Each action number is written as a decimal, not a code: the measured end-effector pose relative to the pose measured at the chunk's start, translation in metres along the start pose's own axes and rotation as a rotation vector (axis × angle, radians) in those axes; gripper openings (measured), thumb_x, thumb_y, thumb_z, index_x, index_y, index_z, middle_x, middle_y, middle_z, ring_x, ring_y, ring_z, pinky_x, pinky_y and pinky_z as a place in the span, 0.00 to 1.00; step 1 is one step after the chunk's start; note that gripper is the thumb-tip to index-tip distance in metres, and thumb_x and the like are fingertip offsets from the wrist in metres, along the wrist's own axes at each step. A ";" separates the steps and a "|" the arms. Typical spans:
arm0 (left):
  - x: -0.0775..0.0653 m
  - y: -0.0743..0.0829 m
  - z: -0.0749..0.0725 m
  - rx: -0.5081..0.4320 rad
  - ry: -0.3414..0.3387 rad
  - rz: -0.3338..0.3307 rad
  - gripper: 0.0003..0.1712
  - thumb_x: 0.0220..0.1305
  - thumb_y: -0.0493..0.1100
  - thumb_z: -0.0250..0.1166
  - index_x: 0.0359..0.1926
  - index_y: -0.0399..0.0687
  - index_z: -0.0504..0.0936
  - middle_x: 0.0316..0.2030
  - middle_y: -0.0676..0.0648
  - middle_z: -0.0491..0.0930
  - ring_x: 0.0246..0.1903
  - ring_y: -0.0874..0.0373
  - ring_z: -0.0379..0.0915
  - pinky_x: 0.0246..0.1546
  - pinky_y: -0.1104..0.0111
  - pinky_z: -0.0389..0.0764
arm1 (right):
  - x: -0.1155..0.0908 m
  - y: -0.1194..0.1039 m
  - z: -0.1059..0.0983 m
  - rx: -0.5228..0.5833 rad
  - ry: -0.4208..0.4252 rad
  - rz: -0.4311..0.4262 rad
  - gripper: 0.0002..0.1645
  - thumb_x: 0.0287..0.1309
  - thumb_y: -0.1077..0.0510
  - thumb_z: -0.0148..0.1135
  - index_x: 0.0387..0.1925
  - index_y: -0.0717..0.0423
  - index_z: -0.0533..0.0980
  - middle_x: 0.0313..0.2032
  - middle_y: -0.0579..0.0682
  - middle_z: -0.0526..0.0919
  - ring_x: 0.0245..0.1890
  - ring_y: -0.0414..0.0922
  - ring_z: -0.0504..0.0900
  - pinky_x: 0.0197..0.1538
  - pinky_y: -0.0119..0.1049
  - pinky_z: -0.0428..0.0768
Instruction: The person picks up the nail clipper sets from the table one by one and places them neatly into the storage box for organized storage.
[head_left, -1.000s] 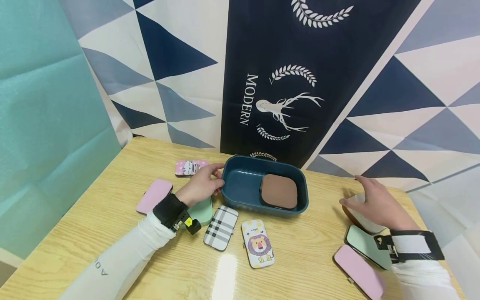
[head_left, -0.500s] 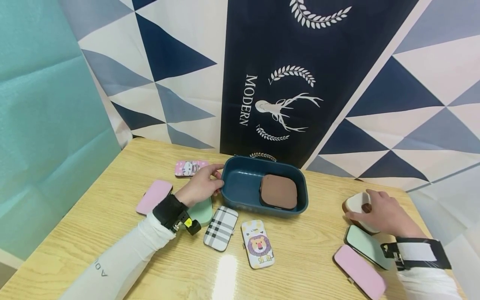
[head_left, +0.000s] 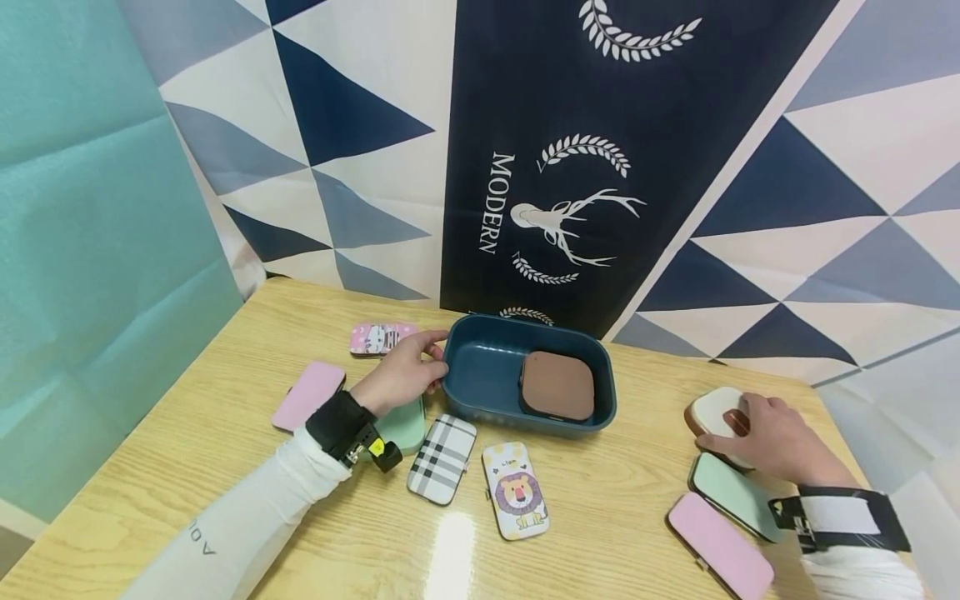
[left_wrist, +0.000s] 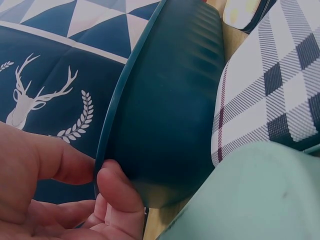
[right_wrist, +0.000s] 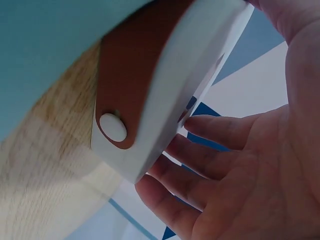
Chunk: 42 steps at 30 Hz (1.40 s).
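Note:
In the head view, my left hand [head_left: 405, 371] pinches the left rim of a dark blue plastic bin [head_left: 480, 408]. The left wrist view shows its thumb and finger on either side of that rim. Inside the bin, toward its right, lies a brown square case [head_left: 558, 385]. At the table's right side, my right hand [head_left: 776, 437] has thumb and fingers spread across a white case with a brown underside [head_left: 712, 408]. In the right wrist view, fingertips rest along the edge of this white case [right_wrist: 175, 85], which has a brown snap strap [right_wrist: 132, 75].
A green case [head_left: 738, 496] and a pink case [head_left: 720, 546] lie below the right hand. Around the bin are a plaid case [head_left: 442, 458], a lion case [head_left: 516, 492], a green case [head_left: 405, 427], a pink case [head_left: 309, 396] and a pink cartoon case [head_left: 378, 337].
My right hand has come down from above the white case onto it, then shifted slightly right and toward me. My left hand stays on the bin's rim.

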<state>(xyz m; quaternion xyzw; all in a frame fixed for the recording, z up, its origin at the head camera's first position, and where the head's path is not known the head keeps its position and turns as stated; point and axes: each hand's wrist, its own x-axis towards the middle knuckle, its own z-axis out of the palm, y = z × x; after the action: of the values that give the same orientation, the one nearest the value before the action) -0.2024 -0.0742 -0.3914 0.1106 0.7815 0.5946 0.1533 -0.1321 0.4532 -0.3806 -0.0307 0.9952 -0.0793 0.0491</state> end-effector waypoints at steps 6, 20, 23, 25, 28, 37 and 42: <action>0.000 -0.001 0.000 0.002 0.000 -0.011 0.35 0.74 0.29 0.57 0.79 0.34 0.63 0.45 0.39 0.71 0.29 0.53 0.74 0.33 0.65 0.78 | 0.001 0.001 0.000 -0.001 -0.007 0.005 0.39 0.56 0.29 0.75 0.28 0.55 0.65 0.28 0.51 0.65 0.30 0.50 0.66 0.34 0.46 0.64; 0.000 0.001 0.001 0.012 0.006 -0.027 0.35 0.74 0.29 0.58 0.79 0.35 0.64 0.45 0.39 0.72 0.29 0.52 0.75 0.34 0.65 0.78 | 0.006 0.004 0.003 0.001 0.021 0.001 0.38 0.53 0.29 0.77 0.24 0.52 0.66 0.25 0.50 0.66 0.28 0.49 0.65 0.32 0.43 0.62; 0.000 0.001 0.000 0.011 0.007 -0.023 0.35 0.74 0.29 0.58 0.79 0.35 0.64 0.45 0.39 0.72 0.29 0.52 0.75 0.34 0.65 0.78 | 0.007 0.004 0.003 0.003 0.034 0.000 0.38 0.52 0.29 0.78 0.25 0.53 0.66 0.26 0.50 0.66 0.29 0.49 0.66 0.32 0.43 0.62; -0.001 0.001 0.000 0.010 0.006 -0.023 0.35 0.74 0.29 0.58 0.79 0.36 0.63 0.45 0.39 0.72 0.29 0.52 0.75 0.34 0.65 0.78 | 0.007 0.003 0.002 0.005 0.043 -0.002 0.39 0.51 0.28 0.78 0.26 0.53 0.66 0.26 0.51 0.66 0.28 0.49 0.66 0.32 0.43 0.62; -0.001 0.002 0.000 0.011 0.003 -0.020 0.35 0.74 0.29 0.57 0.79 0.35 0.63 0.45 0.39 0.72 0.29 0.52 0.75 0.35 0.65 0.78 | 0.008 0.000 0.000 0.011 0.061 -0.016 0.41 0.49 0.27 0.78 0.26 0.53 0.66 0.26 0.51 0.66 0.27 0.48 0.66 0.32 0.43 0.62; -0.002 0.002 0.000 0.005 0.001 -0.014 0.34 0.74 0.29 0.57 0.79 0.35 0.64 0.45 0.40 0.71 0.28 0.53 0.74 0.33 0.65 0.77 | 0.012 -0.017 -0.014 0.010 0.187 -0.135 0.31 0.50 0.43 0.83 0.25 0.53 0.67 0.23 0.47 0.67 0.24 0.45 0.65 0.30 0.39 0.63; -0.002 0.003 0.000 0.005 0.007 -0.023 0.34 0.74 0.29 0.57 0.79 0.36 0.64 0.45 0.39 0.71 0.29 0.53 0.74 0.34 0.65 0.77 | 0.015 -0.031 -0.024 0.003 0.234 -0.185 0.30 0.49 0.45 0.83 0.25 0.52 0.68 0.23 0.46 0.67 0.23 0.44 0.64 0.28 0.37 0.61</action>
<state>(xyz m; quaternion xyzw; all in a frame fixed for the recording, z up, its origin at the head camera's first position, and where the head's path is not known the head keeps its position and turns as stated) -0.2002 -0.0739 -0.3885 0.1001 0.7845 0.5914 0.1572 -0.1477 0.4258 -0.3537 -0.1126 0.9869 -0.0880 -0.0749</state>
